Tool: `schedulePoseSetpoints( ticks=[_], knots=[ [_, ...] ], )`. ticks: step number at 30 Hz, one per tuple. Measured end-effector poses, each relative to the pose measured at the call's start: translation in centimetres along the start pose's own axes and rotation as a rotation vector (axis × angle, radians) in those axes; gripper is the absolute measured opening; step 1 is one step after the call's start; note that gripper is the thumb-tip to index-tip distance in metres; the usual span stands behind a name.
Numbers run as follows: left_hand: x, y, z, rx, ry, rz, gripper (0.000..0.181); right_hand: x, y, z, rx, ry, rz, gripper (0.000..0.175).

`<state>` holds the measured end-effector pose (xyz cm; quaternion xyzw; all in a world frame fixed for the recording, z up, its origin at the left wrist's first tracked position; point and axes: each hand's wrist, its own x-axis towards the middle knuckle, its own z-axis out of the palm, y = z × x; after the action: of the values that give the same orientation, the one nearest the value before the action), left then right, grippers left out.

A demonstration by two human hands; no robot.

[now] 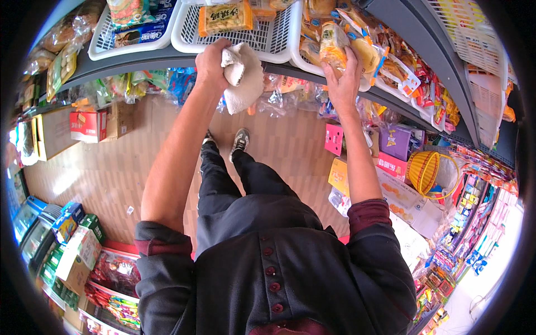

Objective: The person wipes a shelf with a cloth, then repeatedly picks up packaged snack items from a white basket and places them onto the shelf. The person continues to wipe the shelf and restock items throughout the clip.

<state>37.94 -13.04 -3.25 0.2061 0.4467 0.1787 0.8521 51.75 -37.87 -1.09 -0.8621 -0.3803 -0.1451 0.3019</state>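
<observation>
My left hand is closed on a bunched white cloth, whose loose part hangs over the shelf's front edge. Before it stands a white plastic basket with a wrapped pastry pack in its back part and much of its slotted bottom showing. My right hand has its fingers around the lower end of a wrapped bread roll, at the front of another white basket full of packaged bread. A further white basket at the left holds blue packs.
The dark shelf curves across the top, with bagged goods below it. A red carton stands on the floor at the left. Cartons and a yellow wicker basket are at the right. Stocked shelves lie at the lower left.
</observation>
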Motion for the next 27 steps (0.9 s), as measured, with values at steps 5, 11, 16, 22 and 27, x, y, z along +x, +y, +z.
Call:
schedulePoseSetpoints(
  ticks=[5,11,16,22,27],
  knots=[
    [-3.2,0.3,0.1,0.067,0.056,0.115,0.013,-0.4,0.5,0.6,-0.007,0.034,0.016,0.066],
    [-6.9,-0.3,-1.3,0.121,0.133,0.146,0.011,-0.4,0.9,0.7,-0.014,0.028,0.018,0.065],
    [-9.5,-1.0,-4.0,0.136,0.118,0.130,0.017,-0.1,0.1,-0.5,0.036,0.002,0.001,0.067],
    [-13.7,-2.6,-6.7,0.130,0.046,0.152,0.027,2.3,-6.6,-2.7,0.150,0.033,-0.005,0.079],
    [-17.6,-3.6,-8.6,0.238,0.064,0.229,0.036,3.1,-13.5,0.0,0.214,-0.158,0.051,0.085]
  ],
)
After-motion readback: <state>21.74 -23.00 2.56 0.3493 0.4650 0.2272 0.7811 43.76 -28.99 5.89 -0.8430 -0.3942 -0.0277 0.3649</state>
